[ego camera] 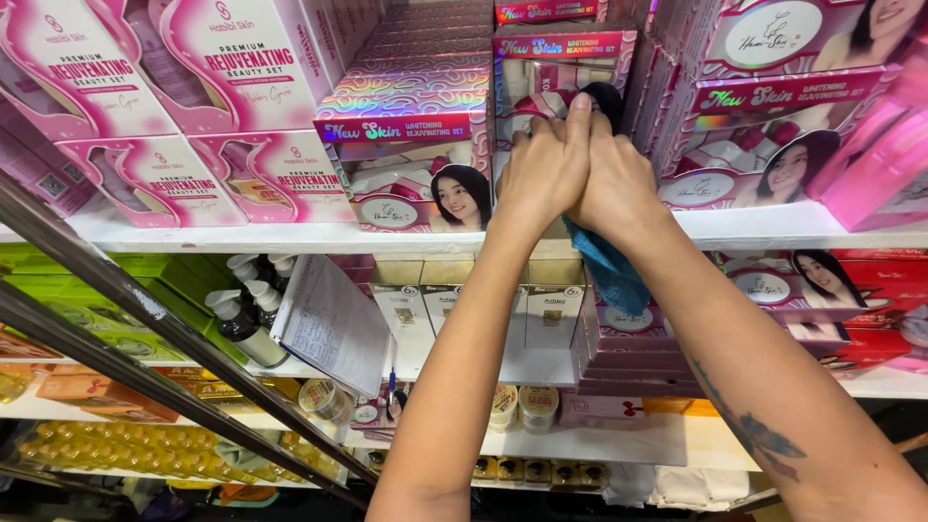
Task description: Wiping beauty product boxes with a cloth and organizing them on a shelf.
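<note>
Pressing together at upper centre frame: left hand [539, 174] against right hand [611, 184], which pinches a blue cloth [609, 271] before a holographic box [556, 77].

Bright, even indoor light from above and in front, with colours vivid and saturated. Rainbow glare across the holographic box tops [406, 92] on the upper shelf [242, 235]. Soft shadow under that shelf's front edge, deepening toward the dim bottom left corner. Sharp through the centre; slightly soft and stretched at the frame edges, with wide-angle bending of the metal bars [145, 309].
</note>
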